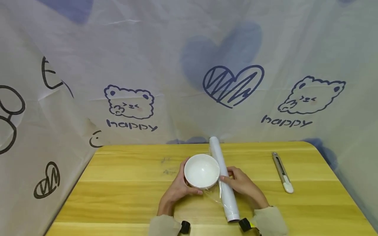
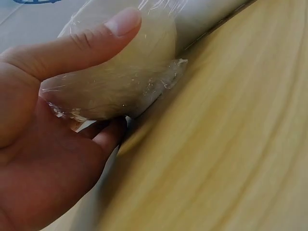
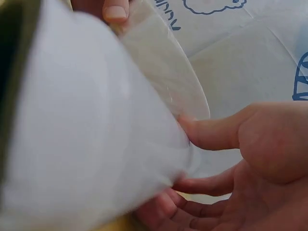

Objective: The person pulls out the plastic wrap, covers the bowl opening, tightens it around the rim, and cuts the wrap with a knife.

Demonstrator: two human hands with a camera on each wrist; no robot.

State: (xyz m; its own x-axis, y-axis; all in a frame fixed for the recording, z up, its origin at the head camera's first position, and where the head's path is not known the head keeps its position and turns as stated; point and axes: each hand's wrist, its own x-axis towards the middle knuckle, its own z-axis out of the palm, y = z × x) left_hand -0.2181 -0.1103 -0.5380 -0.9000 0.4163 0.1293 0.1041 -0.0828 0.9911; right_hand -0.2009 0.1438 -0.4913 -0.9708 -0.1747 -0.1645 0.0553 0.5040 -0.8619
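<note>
A white bowl [image 1: 202, 171] stands upright near the middle of the table, its opening facing up. My left hand [image 1: 178, 187] grips it from the left, thumb at the near side and fingers around the far side. In the left wrist view, crinkled clear cling film [image 2: 120, 91] covers the bowl's outside. Just right of the bowl lies a long white roll of cling film [image 1: 220, 164], tilted slightly. My right hand [image 1: 242, 183] holds the roll, thumb [image 3: 216, 132] on one side and fingers curled under the other. A loose strip of film stretches between roll and bowl.
A grey and white utility knife [image 1: 283, 172] lies on the wooden table [image 1: 124, 183] to the right. Behind the table hangs a pale printed cloth [image 1: 171, 108] with hearts and bears; it also covers the left side.
</note>
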